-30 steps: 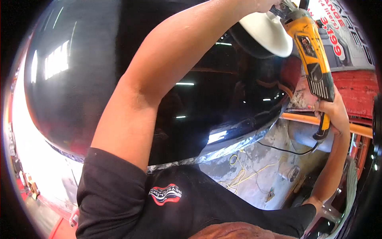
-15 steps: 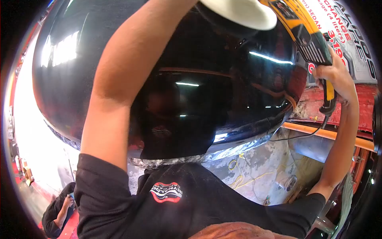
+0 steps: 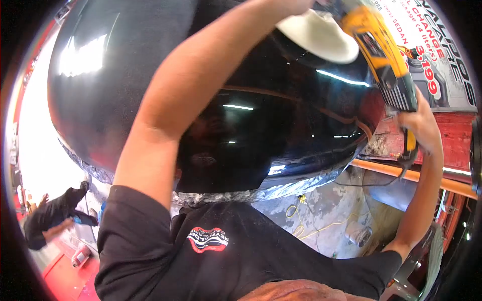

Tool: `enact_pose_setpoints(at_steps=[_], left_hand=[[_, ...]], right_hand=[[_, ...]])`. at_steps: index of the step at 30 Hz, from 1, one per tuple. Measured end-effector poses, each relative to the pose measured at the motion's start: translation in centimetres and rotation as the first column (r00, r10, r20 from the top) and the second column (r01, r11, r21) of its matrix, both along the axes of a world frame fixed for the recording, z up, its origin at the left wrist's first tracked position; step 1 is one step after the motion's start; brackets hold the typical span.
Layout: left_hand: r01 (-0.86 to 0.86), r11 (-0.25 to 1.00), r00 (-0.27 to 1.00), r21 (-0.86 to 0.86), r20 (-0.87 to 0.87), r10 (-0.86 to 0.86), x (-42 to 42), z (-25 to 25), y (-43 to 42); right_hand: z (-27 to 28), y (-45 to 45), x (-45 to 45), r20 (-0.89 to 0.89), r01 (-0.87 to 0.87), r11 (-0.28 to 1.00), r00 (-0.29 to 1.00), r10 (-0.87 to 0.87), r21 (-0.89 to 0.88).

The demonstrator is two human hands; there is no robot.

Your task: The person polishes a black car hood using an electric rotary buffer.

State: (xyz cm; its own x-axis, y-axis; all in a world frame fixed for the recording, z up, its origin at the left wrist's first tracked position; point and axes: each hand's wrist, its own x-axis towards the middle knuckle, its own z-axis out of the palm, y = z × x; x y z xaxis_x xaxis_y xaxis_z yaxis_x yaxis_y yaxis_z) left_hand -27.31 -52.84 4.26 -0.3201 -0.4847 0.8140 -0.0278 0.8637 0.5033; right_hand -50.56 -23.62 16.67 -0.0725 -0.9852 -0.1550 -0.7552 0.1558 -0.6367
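Observation:
My right hand (image 3: 422,123) is closed around the rear handle of a yellow and black polisher (image 3: 376,45). Its round white pad (image 3: 324,37) lies against a glossy black car panel (image 3: 241,130), near the panel's upper right. At the top edge of the view, my left hand (image 3: 299,6) is beside the polisher's front end. Its fingers are cut off by the frame, so their grip does not show. A dark cord hangs from the polisher's handle.
Crinkled masking film (image 3: 221,197) runs along the panel's near edge. An orange pipe (image 3: 416,174) and a printed banner (image 3: 437,55) are at right. A yellow cord (image 3: 321,232) lies on the stained floor. Another person (image 3: 55,220) in dark clothes is at lower left.
The polisher and its pad have moved down and slightly right in view, with my right hand lower too. My left arm has swung right. The other person has shifted up and left.

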Motion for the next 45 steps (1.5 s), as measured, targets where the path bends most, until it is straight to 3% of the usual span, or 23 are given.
enact_pose_setpoints(at_steps=[1, 2, 6, 7, 10, 11, 15, 19, 22, 23, 26, 27, 31, 34, 39, 45], left_hand=[[0.243, 0.914, 0.932, 0.325, -0.341, -0.126, -1.4, 1.2, 3.0], [0.538, 0.682, 0.741, 0.496, -0.664, -0.103, -2.7, 2.3, 6.5], [0.347, 0.666, 0.875, 0.660, -0.483, 0.024, -5.8, 3.9, 11.1], [0.453, 0.610, 0.814, 0.651, -0.580, 0.015, -7.1, 3.7, 10.9], [0.427, 0.682, 0.794, 0.594, -0.607, 0.031, -8.6, 3.1, 10.1], [0.480, 0.627, 0.769, 0.614, -0.639, 0.037, -7.7, 3.7, 10.5], [0.556, 0.628, 0.723, 0.545, -0.689, -0.042, -3.6, 4.3, 10.2], [0.713, 0.581, 0.571, 0.392, -0.806, -0.156, 0.2, 4.1, 6.9], [0.656, 0.662, 0.591, 0.363, -0.793, -0.151, 4.4, 4.7, 8.0], [0.627, 0.627, 0.634, 0.463, -0.771, -0.065, 4.8, 5.5, 7.4], [0.493, 0.744, 0.677, 0.450, -0.736, -0.004, 5.5, 4.4, 4.0], [0.492, 0.712, 0.695, 0.500, -0.719, 0.024, 5.7, 4.3, 3.2], [0.411, 0.783, 0.713, 0.468, -0.700, 0.044, 7.1, 4.2, 2.1], [0.445, 0.716, 0.694, 0.538, -0.712, 0.104, 8.1, 4.5, 1.3], [0.483, 0.735, 0.684, 0.476, -0.729, 0.022, 6.9, 4.1, 2.3], [0.583, 0.689, 0.662, 0.431, -0.743, -0.095, 1.6, 4.3, 6.2]], right_hand=[[-0.1, 1.0, -0.7, 0.020, 0.031, 0.999, 0.999, -0.031, 0.010], [-0.2, 2.3, -1.1, 0.044, 0.094, 0.995, 0.994, -0.096, 0.038], [-0.3, 5.8, -2.4, 0.027, 0.240, 0.968, 0.970, -0.243, 0.073], [-0.2, 6.1, -2.6, 0.017, 0.244, 0.968, 0.969, -0.246, 0.063], [0.1, 6.0, -3.3, -0.011, 0.242, 0.970, 0.970, -0.242, 0.027], [0.2, 5.6, -3.5, -0.022, 0.230, 0.973, 0.973, -0.230, 0.014], [0.9, 3.5, -1.8, -0.048, 0.158, 0.987, 0.986, -0.158, 0.014], [2.2, -0.5, 1.3, -0.093, 0.133, 0.991, 0.987, -0.129, 0.035], [2.3, -2.5, 2.6, -0.118, 0.104, 0.994, 0.988, -0.099, 0.034], [2.3, -3.2, 3.3, -0.108, 0.088, 0.996, 0.991, -0.083, 0.036], [2.2, -5.3, 4.1, -0.111, 0.052, 0.999, 0.993, -0.050, 0.016], [2.1, -5.7, 4.6, -0.131, 0.055, 0.998, 0.990, -0.053, 0.013], [2.5, -7.2, 5.8, -0.155, 0.040, 0.999, 0.987, -0.035, 0.030], [2.3, -8.0, 6.0, -0.139, 0.025, 1.000, 0.990, -0.023, 0.018], [2.5, -7.1, 5.7, -0.078, -0.011, 1.000, 0.997, 0.013, 0.028], [1.5, -2.2, 1.1, -0.076, 0.099, 0.994, 0.993, -0.095, 0.044]])
